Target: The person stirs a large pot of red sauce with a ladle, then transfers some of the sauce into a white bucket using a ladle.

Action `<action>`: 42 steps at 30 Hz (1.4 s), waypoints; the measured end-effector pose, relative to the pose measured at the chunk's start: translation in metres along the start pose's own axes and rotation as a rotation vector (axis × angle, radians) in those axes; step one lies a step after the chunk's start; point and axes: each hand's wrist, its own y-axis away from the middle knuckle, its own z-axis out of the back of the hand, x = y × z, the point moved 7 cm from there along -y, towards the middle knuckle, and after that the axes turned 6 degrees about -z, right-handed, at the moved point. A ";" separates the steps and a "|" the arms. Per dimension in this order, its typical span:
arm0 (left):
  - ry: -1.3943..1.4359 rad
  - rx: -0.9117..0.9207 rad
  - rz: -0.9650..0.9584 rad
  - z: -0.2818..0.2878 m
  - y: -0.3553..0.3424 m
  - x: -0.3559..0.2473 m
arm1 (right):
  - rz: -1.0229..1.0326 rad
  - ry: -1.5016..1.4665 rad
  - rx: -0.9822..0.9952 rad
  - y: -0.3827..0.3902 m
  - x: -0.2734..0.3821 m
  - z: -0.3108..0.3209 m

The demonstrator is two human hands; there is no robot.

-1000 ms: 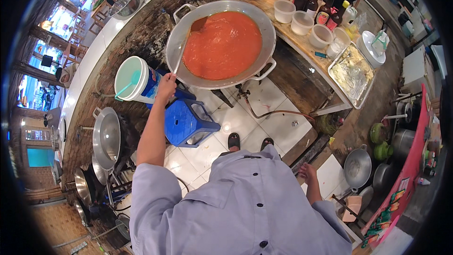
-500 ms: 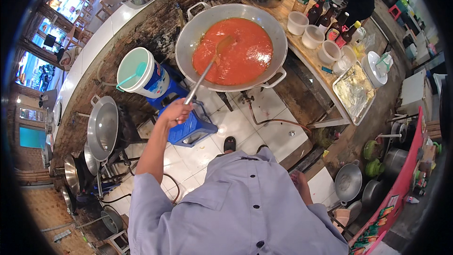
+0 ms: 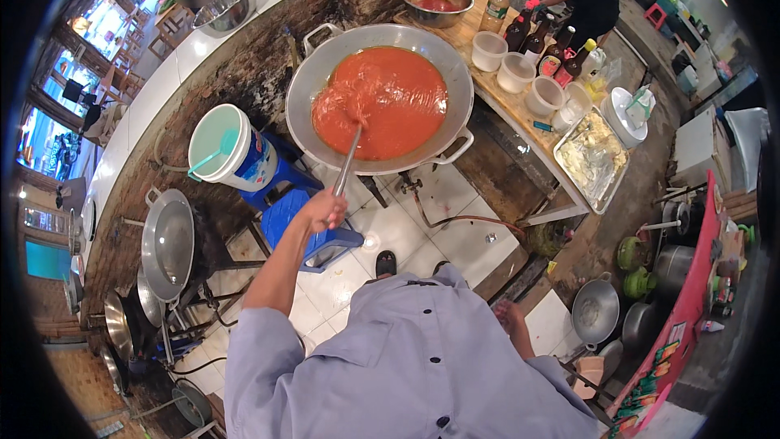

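The long metal ladle (image 3: 348, 164) is gripped by the closed left hand (image 3: 322, 211) and has been swung from the wok's (image 3: 455, 73) left rim into the red sauce (image 3: 382, 97) — stirring is judged under way — while the right hand (image 3: 512, 317) hangs empty and loosely open.

place: likely commercial kitchen | signs: huge wok (image 3: 455, 89) of red sauce (image 3: 382, 97), stacked pans (image 3: 166, 244)

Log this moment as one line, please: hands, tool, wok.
left hand: grips ladle handle | ladle end in red sauce | wok: on burner | right hand: free at side
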 end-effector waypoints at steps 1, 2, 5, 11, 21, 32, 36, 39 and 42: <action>-0.019 0.010 -0.006 -0.004 0.015 -0.005 | -0.043 0.016 0.021 -0.003 -0.016 0.007; -0.037 0.025 -0.010 -0.005 0.032 -0.012 | -0.104 -0.009 0.039 -0.010 -0.039 0.019; -0.063 -0.039 -0.017 0.019 0.061 -0.039 | -0.195 -0.019 -0.009 -0.026 -0.062 0.035; -0.331 -0.332 -0.179 0.077 0.013 -0.098 | -0.053 -0.010 -0.160 -0.010 -0.025 0.029; -0.177 0.059 0.039 0.030 -0.036 -0.044 | -0.023 -0.112 -0.171 0.016 -0.038 0.020; -1.438 -0.234 -0.292 -0.023 0.119 -0.105 | -0.212 0.143 -0.247 -0.030 -0.026 0.023; -1.397 -0.329 -0.285 -0.089 0.181 -0.147 | -0.048 0.216 -0.162 -0.079 0.081 0.011; -1.353 -0.417 -0.145 -0.118 0.179 -0.143 | 0.082 0.158 -0.148 -0.070 0.168 -0.006; -1.457 -0.495 -0.200 -0.143 0.144 -0.142 | 0.130 0.101 -0.133 -0.070 0.228 0.003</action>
